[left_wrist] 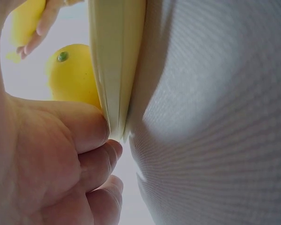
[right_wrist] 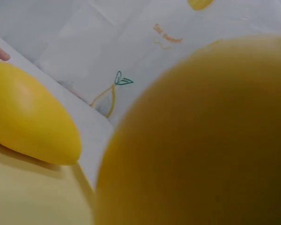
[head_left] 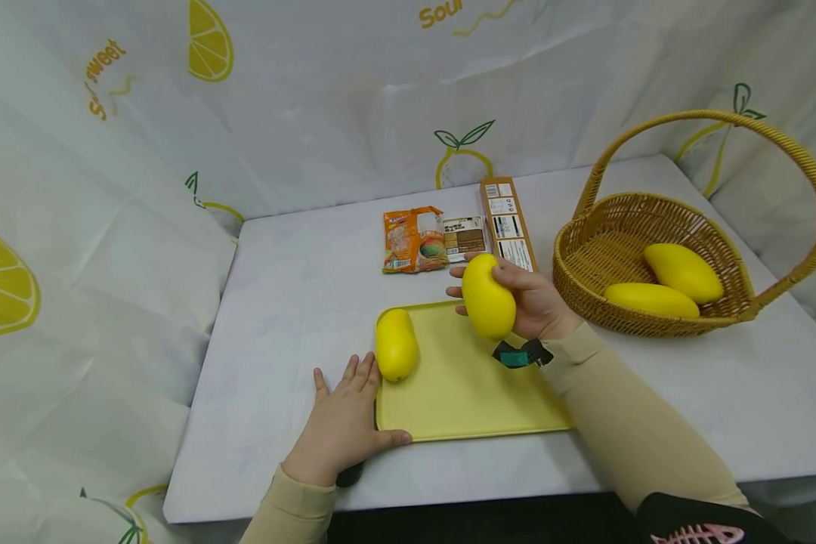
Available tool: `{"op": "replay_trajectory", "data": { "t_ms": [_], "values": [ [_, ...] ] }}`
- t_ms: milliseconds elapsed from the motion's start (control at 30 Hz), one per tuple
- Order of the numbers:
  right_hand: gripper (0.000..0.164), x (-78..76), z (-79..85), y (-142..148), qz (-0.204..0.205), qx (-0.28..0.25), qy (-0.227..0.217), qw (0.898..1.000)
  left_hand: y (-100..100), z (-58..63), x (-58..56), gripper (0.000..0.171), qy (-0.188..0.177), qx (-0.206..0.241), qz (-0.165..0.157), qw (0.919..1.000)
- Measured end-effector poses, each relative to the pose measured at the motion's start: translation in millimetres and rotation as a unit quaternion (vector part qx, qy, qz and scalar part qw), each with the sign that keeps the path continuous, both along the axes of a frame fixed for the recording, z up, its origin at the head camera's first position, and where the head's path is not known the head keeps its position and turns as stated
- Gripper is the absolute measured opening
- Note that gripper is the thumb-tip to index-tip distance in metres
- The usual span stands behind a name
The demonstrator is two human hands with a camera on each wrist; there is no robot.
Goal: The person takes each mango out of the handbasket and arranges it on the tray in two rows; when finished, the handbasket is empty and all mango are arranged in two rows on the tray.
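A yellow mango [head_left: 487,297] is held by my right hand [head_left: 533,304] above the yellow tray [head_left: 472,400], thumb on its near side. In the right wrist view the held mango [right_wrist: 206,140] fills much of the picture and hides the fingers. Another mango [head_left: 396,344] lies along the tray's left edge. My left hand [head_left: 343,427] has its fingers spread at that edge, with the thumb by the near left corner. The left wrist view shows the fingers touching the tray's rim [left_wrist: 114,61], beside the lying mango [left_wrist: 75,77].
A wicker basket [head_left: 571,291] with a tall handle stands at the right, holding two mangoes [head_left: 683,272]. Behind the tray lie an orange packet [head_left: 415,240], a small brown-and-white package [head_left: 465,238] and a long orange box [head_left: 508,219]. A lemon-print cloth [head_left: 326,98] hangs behind the white table.
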State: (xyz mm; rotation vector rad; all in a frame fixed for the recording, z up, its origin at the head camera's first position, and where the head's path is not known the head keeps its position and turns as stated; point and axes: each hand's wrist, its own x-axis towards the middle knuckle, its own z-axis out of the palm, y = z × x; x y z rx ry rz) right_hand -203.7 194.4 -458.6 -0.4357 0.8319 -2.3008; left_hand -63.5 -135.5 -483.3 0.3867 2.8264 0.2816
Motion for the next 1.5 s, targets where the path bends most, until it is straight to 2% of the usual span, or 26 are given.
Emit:
{"op": "replay_trajectory", "data": {
  "t_ms": [200,467,700,833,1033,1200,1500],
  "values": [
    [0.031,4.2,-13.9,-8.8,-0.008,0.015,-0.006,1.0,0.4,1.2,-0.7,0.131,-0.004,-0.006,-0.005,1.0],
    [0.035,8.0,-26.1,-19.4,-0.018,0.058,-0.043,0.997,-0.1,0.9,-1.8,0.131,-0.008,-0.008,-0.003,0.9999],
    [0.029,7.2,-36.8,-28.9,-0.035,0.1,-0.037,0.994,0.2,1.5,-2.7,0.131,-0.01,-0.011,-0.004,0.9999],
    [0.032,6.4,-42.4,-30.2,-0.036,0.114,-0.033,0.992,0.5,2.1,-2.8,0.131,-0.009,-0.013,-0.006,0.9999],
    [0.035,8.0,-46.3,-31.4,-0.033,0.125,-0.037,0.991,0.7,2.8,-2.4,0.131,-0.008,-0.015,-0.007,0.9998],
    [0.033,9.7,-47.3,-31.6,-0.05,0.151,-0.028,0.987,0.5,1.4,-2.0,0.131,-0.004,-0.018,-0.007,0.9998],
    [0.047,5.7,-45.7,-29.6,-0.071,0.187,0.002,0.98,0.8,1.1,-2.3,0.13,0.002,-0.021,-0.008,0.9997]
  ]
}}
